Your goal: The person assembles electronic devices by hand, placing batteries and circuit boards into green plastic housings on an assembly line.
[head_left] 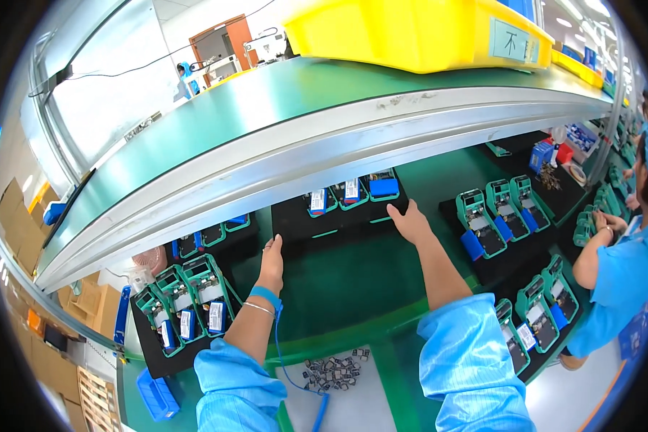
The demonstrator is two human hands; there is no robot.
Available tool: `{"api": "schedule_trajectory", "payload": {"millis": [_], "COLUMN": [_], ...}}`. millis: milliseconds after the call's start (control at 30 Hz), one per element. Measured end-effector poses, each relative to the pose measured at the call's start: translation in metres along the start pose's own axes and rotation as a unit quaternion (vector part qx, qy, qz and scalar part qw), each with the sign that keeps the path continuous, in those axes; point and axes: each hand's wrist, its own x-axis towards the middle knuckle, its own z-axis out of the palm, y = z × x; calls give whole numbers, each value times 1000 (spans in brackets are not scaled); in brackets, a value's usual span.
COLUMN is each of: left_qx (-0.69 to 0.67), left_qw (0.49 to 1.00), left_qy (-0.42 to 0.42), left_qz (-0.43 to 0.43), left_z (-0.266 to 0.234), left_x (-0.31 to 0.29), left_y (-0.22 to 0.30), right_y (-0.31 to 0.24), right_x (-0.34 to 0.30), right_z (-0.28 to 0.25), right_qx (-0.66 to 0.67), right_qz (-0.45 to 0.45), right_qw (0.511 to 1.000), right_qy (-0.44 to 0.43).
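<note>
A black foam tray lies under the raised shelf, holding several green-framed devices with blue or white-labelled blocks in them. My left hand grips its left front corner; a blue wrist strap with a coiled blue cord circles that wrist. At the opposite corner, my right hand holds the tray with thumb and forefinger apart along its edge. My fingers' undersides are hidden. Between my forearms, a pile of small dark metallic parts rests on a pale sheet.
More black trays of green devices stand left, right and lower right. The shelf's metal edge crosses above my hands, with a yellow bin on top. A blue bin sits lower left. A co-worker works at the right.
</note>
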Motion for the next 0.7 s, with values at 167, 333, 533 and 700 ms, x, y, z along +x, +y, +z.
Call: {"api": "schedule_trajectory", "payload": {"millis": [167, 333, 533, 700], "left_qx": [-34, -59, -125, -122], "left_qw": [999, 998, 989, 986], "left_qy": [-3, -23, -57, -98], "left_qz": [-32, -25, -54, -59], "left_z": [-28, -49, -68, -87], "left_x": [-45, -109, -205, -256], "left_y": [-17, -38, -32, -37], "right_y": [0, 5, 33, 27], "right_x": [-42, -96, -158, -215], "right_z": [-7, -12, -20, -24], "right_qx": [2, 6, 26, 15], "right_qz": [16, 33, -4, -18], "right_qw": [1000, 999, 1000, 998], "right_qy": [-19, -39, -11, 50]}}
